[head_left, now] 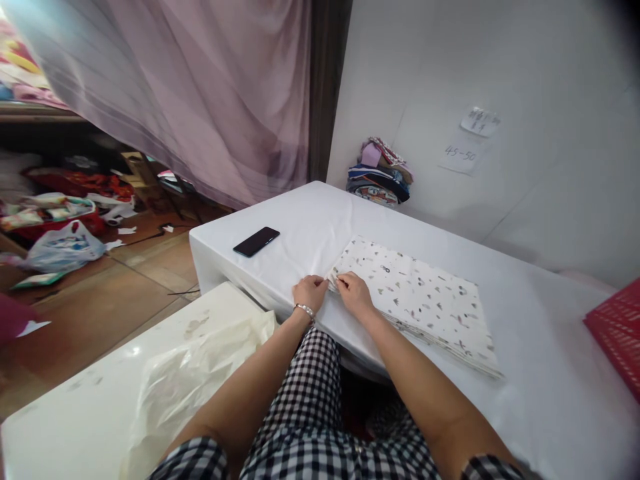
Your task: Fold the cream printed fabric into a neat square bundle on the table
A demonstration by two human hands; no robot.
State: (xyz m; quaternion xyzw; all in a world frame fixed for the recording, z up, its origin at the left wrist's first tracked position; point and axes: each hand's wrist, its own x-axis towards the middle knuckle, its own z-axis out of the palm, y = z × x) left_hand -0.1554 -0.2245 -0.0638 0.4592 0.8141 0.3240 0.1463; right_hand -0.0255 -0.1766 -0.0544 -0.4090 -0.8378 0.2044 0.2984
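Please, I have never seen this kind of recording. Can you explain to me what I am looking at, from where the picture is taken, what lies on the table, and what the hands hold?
There is no machine here. A person works with two bare hands, and one camera worn on the head looks forward and down, so you see their own arms and checked clothing from above.

The left hand, with a bracelet at the wrist, and the right hand both pinch the near corner of a flat stack of white fabric with small printed specks. Each grip looks closed on that corner.

The stack lies on a table covered with white cloth. Also on it: a black smartphone to the left, a pile of folded colourful fabrics against the wall, and a red thing at the right edge, only partly seen. A crumpled clear plastic sheet lies on the lower white surface nearer the person.
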